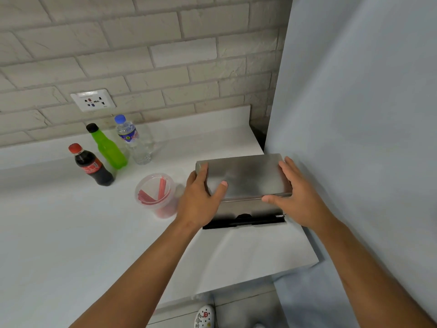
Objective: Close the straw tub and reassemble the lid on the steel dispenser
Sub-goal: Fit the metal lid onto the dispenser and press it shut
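Observation:
The steel dispenser (248, 207) stands on the white counter at the right, against the wall panel, with a black slot along its front base. Its flat steel lid (248, 176) lies on top of it. My left hand (201, 197) grips the lid's left end, thumb lying across the top. At the lid's right end is my right hand (295, 192), fingers over the far corner and thumb along the front edge. The clear straw tub (155, 195) with red straws stands just left of the dispenser, with a clear lid on top.
Three bottles stand at the back left: a cola bottle (93, 168), a green bottle (108, 147) and a water bottle (134, 140). A wall socket (93, 100) sits above them. The counter's front edge (236, 282) runs below my arms. A pale blue panel (354, 114) bounds the right side.

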Action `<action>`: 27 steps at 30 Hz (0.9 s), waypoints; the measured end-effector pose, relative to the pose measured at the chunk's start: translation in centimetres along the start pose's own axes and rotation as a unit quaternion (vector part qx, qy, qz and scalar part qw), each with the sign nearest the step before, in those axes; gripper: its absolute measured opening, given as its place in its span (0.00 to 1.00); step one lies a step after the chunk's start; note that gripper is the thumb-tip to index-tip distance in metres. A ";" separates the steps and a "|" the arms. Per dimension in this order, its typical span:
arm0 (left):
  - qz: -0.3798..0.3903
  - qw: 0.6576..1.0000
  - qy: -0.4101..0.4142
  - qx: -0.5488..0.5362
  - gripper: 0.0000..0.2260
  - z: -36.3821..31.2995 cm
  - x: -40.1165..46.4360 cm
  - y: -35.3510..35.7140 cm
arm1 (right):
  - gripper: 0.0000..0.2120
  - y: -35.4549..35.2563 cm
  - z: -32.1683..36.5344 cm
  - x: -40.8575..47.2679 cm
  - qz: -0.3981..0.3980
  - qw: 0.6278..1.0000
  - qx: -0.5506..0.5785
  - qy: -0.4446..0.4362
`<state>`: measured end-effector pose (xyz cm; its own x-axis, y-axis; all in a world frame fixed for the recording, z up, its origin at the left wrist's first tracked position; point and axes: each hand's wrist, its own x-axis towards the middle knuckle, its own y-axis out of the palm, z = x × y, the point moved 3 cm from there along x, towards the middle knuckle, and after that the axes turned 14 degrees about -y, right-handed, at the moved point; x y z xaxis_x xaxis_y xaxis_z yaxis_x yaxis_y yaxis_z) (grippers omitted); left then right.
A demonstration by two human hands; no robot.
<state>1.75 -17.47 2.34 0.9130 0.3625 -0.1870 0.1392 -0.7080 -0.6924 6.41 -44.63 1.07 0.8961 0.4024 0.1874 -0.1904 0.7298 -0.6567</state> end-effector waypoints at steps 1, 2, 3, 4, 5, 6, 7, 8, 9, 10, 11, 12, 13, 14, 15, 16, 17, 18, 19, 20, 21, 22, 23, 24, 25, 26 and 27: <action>0.001 1.000 0.001 -0.007 0.38 0.4 -0.6 0.0 | 0.53 -0.1 0.1 -0.3 0.001 1.000 -0.003 0.005; 0.005 1.000 0.001 -0.016 0.39 0.7 -1.2 0.0 | 0.53 0.0 0.2 -0.7 0.002 1.000 -0.004 0.007; 0.012 1.000 0.003 -0.024 0.41 1.1 -1.7 -0.1 | 0.53 0.1 0.4 -1.1 0.000 1.000 -0.001 0.007; 0.017 0.999 0.007 -0.030 0.42 1.4 -2.3 -0.1 | 0.53 0.3 0.6 -1.7 -0.005 1.000 0.006 0.006; 0.021 0.999 0.011 -0.033 0.43 1.7 -2.7 -0.2 | 0.51 0.5 0.8 -2.3 -0.013 1.000 0.016 0.002; 0.022 0.999 0.018 -0.033 0.43 2.1 -3.2 -0.2 | 0.49 0.8 1.0 -2.9 -0.021 1.000 0.021 -0.007; 0.021 0.999 0.027 -0.031 0.43 2.5 -3.6 -0.2 | 0.46 1.2 1.3 -3.4 -0.025 0.999 0.018 -0.018; 0.020 0.999 0.039 -0.026 0.42 2.8 -4.0 -0.1 | 0.44 1.5 1.7 -3.8 -0.024 0.999 0.007 -0.029; 0.019 0.998 0.054 -0.017 0.40 3.1 -4.3 -0.1 | 0.42 1.7 2.0 -4.1 -0.023 0.999 -0.010 -0.040; 0.017 0.997 0.073 -0.001 0.38 3.3 -4.6 -0.1 | 0.41 1.9 2.3 -4.3 -0.023 0.998 -0.030 -0.054; 0.013 0.996 0.091 0.019 0.36 3.4 -4.8 -0.1 | 0.41 2.0 2.5 -4.3 -0.026 0.996 -0.052 -0.070; 0.008 0.994 0.105 0.038 0.34 3.5 -4.9 0.0 | 0.40 2.1 2.7 -4.2 -0.031 0.993 -0.072 -0.085; 0.004 0.992 0.114 0.053 0.32 3.6 -4.9 0.0 | 0.39 2.1 2.8 -4.1 -0.034 0.991 -0.086 -0.098; 0.000 0.991 0.118 0.062 0.31 3.6 -4.8 -0.1 | 0.37 2.1 2.8 -4.0 -0.035 0.989 -0.094 -0.107; -0.004 0.990 0.121 0.067 0.30 3.6 -4.7 -0.1 | 0.36 2.1 2.7 -3.8 -0.035 0.988 -0.095 -0.112; -0.009 0.989 0.127 0.070 0.30 3.5 -4.6 -0.2 | 0.35 2.0 2.6 -3.6 -0.034 0.988 -0.093 -0.115; -0.012 0.988 0.133 0.071 0.30 3.4 -4.4 -0.2 | 0.35 2.0 2.4 -3.4 -0.034 0.989 -0.090 -0.116; -0.012 0.988 0.139 0.069 0.29 3.4 -4.2 -0.1 | 0.34 2.0 2.3 -3.2 -0.036 0.989 -0.087 -0.117; -0.012 0.987 0.144 0.064 0.29 3.4 -3.9 -0.1 | 0.34 2.1 2.1 -2.9 -0.038 0.989 -0.085 -0.118; -0.013 0.988 0.146 0.057 0.28 3.4 -3.5 0.0 | 0.34 2.1 2.0 -2.6 -0.039 0.989 -0.082 -0.117; -0.014 0.988 0.147 0.049 0.28 3.5 -3.1 -0.1 | 0.34 2.2 1.9 -2.2 -0.039 0.989 -0.079 -0.117; -0.016 0.988 0.146 0.043 0.28 3.4 -2.7 -0.1 | 0.34 2.3 1.8 -1.7 -0.039 0.989 -0.076 -0.118; -0.017 0.989 0.145 0.038 0.29 3.4 -2.3 -0.2 | 0.34 2.3 1.7 -1.3 -0.038 0.990 -0.072 -0.119; -0.018 0.989 0.141 0.034 0.29 3.3 -1.8 -0.2 | 0.34 2.4 1.5 -0.8 -0.038 0.989 -0.070 -0.121; -0.019 0.990 0.139 0.032 0.29 3.3 -1.3 -0.2 | 0.34 2.4 1.4 -0.3 -0.040 0.989 -0.070 -0.123; -0.019 0.990 0.137 0.029 0.29 3.2 -0.8 -0.2 | 0.34 2.4 1.3 0.3 -0.041 0.989 -0.071 -0.125; -0.020 0.990 0.136 0.025 0.29 3.1 -0.3 -0.3 | 0.34 2.4 1.2 1.0 -0.042 0.988 -0.072 -0.127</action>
<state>0.27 -15.49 0.41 0.9778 0.2073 0.0307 0.1635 -0.6628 -0.7308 6.34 -41.82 0.50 0.7733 0.4835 0.4102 -0.0449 0.6871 -0.7252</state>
